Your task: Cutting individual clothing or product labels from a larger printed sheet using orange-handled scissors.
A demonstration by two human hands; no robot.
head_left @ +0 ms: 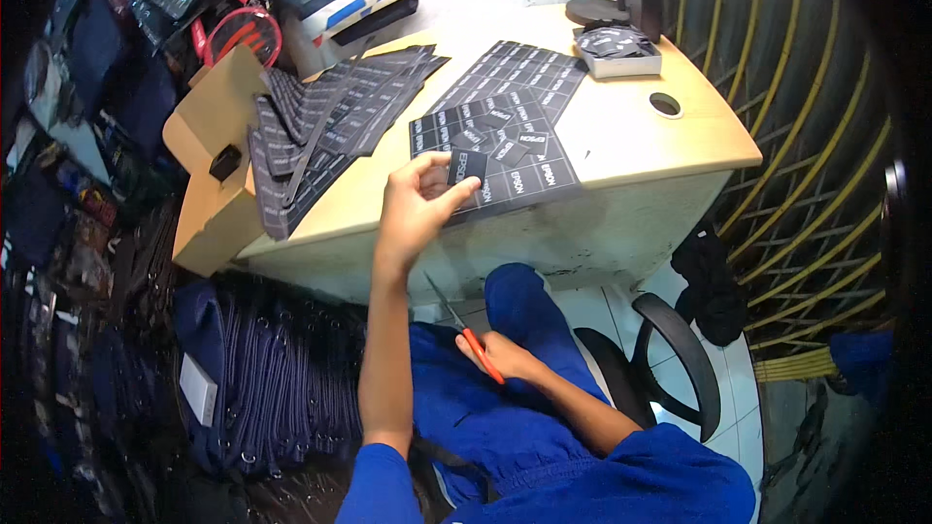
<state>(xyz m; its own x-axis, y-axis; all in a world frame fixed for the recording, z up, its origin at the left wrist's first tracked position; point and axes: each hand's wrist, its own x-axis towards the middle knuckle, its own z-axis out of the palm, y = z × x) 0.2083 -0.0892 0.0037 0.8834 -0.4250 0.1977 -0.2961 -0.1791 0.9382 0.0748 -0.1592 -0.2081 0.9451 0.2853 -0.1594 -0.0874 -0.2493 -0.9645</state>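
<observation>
My left hand (413, 209) reaches over the front of the table and pinches a small black label (468, 167) with white print between thumb and fingers. Beneath it lies a dark sheet printed with a grid of labels (539, 184), with several loose cut labels (510, 148) on top. Down at my lap, my right hand (505, 359) grips a pair of scissors (479, 349) by its orange handles. The scissors' blades point up and away to the left, apart from the label. Another printed sheet (544, 73) lies farther back.
Overlapping dark printed sheets (369, 102) spread across the table's left, beside an open cardboard box (204, 218). At the back right are a small box (626, 67) of cut labels and a tape roll (665, 95). Navy bags (291, 378) are piled left of my legs; a black chair (694, 369) stands right.
</observation>
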